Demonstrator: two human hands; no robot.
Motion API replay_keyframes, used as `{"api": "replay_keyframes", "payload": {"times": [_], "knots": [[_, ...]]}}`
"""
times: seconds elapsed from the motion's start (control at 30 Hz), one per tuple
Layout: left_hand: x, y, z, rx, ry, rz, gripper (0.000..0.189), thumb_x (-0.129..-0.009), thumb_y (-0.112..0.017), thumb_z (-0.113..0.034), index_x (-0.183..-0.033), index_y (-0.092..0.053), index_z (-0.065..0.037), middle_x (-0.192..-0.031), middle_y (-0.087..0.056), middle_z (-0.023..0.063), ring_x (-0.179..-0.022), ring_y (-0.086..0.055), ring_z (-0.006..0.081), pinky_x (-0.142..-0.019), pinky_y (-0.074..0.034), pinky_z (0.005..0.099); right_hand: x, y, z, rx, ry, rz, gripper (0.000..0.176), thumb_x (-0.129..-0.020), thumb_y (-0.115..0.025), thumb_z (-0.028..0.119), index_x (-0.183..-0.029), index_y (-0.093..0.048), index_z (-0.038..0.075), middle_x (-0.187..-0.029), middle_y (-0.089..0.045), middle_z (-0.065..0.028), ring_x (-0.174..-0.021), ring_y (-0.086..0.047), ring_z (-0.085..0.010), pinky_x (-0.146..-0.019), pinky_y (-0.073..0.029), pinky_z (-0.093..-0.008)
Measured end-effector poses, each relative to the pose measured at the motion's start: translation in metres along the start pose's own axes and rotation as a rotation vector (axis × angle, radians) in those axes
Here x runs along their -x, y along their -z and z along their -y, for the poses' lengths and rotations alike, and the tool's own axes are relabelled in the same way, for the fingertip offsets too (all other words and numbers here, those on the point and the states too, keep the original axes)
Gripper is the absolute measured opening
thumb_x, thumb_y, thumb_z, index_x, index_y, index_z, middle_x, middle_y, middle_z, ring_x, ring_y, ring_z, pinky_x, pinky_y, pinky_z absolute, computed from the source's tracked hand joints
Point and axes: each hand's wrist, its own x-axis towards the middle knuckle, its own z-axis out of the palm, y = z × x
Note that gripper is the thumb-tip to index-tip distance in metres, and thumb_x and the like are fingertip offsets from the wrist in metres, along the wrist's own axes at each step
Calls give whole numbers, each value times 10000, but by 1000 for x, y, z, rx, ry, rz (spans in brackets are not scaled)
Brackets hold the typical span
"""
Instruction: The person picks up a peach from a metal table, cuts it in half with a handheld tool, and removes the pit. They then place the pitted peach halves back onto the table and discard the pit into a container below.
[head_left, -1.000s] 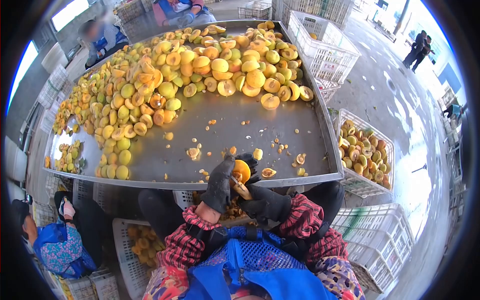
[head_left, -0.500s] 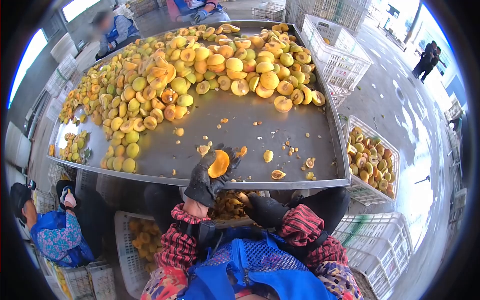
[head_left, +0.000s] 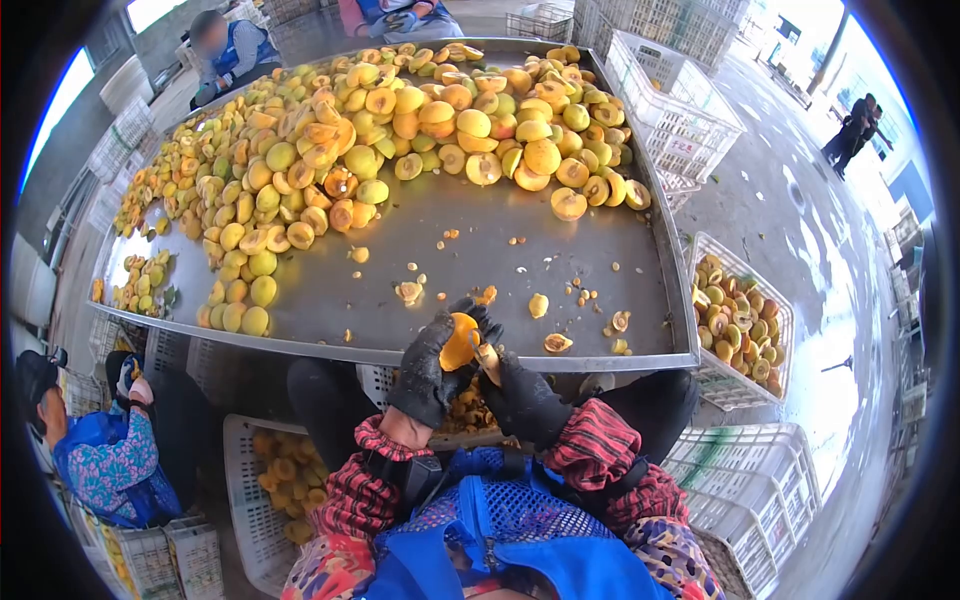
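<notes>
My left hand [head_left: 432,368], in a dark, soiled glove, is closed around a smooth orange-yellow peach half [head_left: 459,342] at the table's near edge. Close beside it on the right, my right hand [head_left: 527,398], also dark-gloved, grips a small tool with a pale handle [head_left: 489,364]. The tool's tip meets the right side of the peach half; its working end is too small to make out. A torn scrap of fruit [head_left: 486,295] shows just beyond my left fingers. Cut peach halves [head_left: 440,120] are heaped across the far part of the metal table [head_left: 430,225].
Fruit scraps [head_left: 557,343] and bits lie on the near tabletop. A crate of peach halves [head_left: 740,325] stands to the right, another crate [head_left: 245,490] by my left leg. An upturned-looking white crate [head_left: 745,480] is at lower right. Co-workers sit at left [head_left: 115,450] and behind the table [head_left: 235,55].
My right hand has come up and left from my lap, bringing the pale-handled tool against the peach half. My left hand has shifted slightly right and down, turning the half sideways.
</notes>
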Motion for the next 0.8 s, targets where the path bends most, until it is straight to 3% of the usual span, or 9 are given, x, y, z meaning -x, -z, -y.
{"api": "replay_keyframes", "payload": {"times": [0.1,0.2,0.3,0.4,0.5,0.6,0.7,0.8], "knots": [[3,-2,4,-20,-33,15,449,-926,-443,-204,-1319,-387,6,-1283,-481,181,-1170,-491,328,-1023,-386,438,-1,-5,-2,-48,68,-20,356,-876,-517,107,-1190,-400,-16,-768,-568,-198,-677,-602,-354,-601,-456,-437],[3,-3,7,20,-39,-7,443,-936,-418,-199,-1330,-372,-1,-1295,-468,182,-1177,-488,323,-1024,-386,435,-1,5,11,-50,-23,107,399,-873,-505,91,-1235,-372,-15,-805,-579,-212,-753,-602,-386,-649,-460,-444],[3,1,10,34,-50,-7,436,-939,-412,-188,-1328,-375,5,-1291,-470,183,-1179,-489,311,-1024,-391,428,-3,2,2,-65,110,100,398,-872,-490,77,-1242,-371,-7,-830,-587,-222,-768,-601,-385,-652,-462,-437],[1,-4,11,24,-112,-34,436,-937,-425,-191,-1317,-386,20,-1279,-480,184,-1172,-496,301,-1023,-397,419,-7,1,3,0,81,221,404,-867,-495,87,-1247,-380,13,-829,-585,-218,-766,-602,-382,-663,-466,-432],[-1,-11,8,22,-140,-48,444,-935,-440,-200,-1310,-393,33,-1268,-490,183,-1167,-501,291,-1021,-403,412,3,-13,2,-147,55,113,394,-862,-513,114,-1228,-403,18,-794,-579,-161,-728,-615,-301,-642,-475,-403],[1,-10,7,21,-104,-31,454,-936,-445,-207,-1315,-387,35,-1269,-489,182,-1161,-506,282,-1022,-404,405,3,12,27,-311,-291,350,404,-850,-536,136,-1217,-414,18,-783,-568,-115,-638,-606,-205,-546,-486,-347],[-1,-10,5,25,-55,-18,445,-934,-458,-211,-1301,-408,35,-1251,-509,175,-1120,-535,266,-989,-434,387,5,28,36,-490,-323,451,461,-838,-540,134,-1251,-382,3,-924,-600,-219,-703,-630,-294,-540,-501,-383],[-5,1,7,-123,-48,-78,414,-932,-475,-222,-1254,-463,40,-1198,-553,158,-1043,-580,242,-927,-476,353,1,17,24,-278,-247,461,457,-841,-539,150,-1250,-388,12,-940,-597,-199,-744,-633,-272,-609,-503,-356]]}}
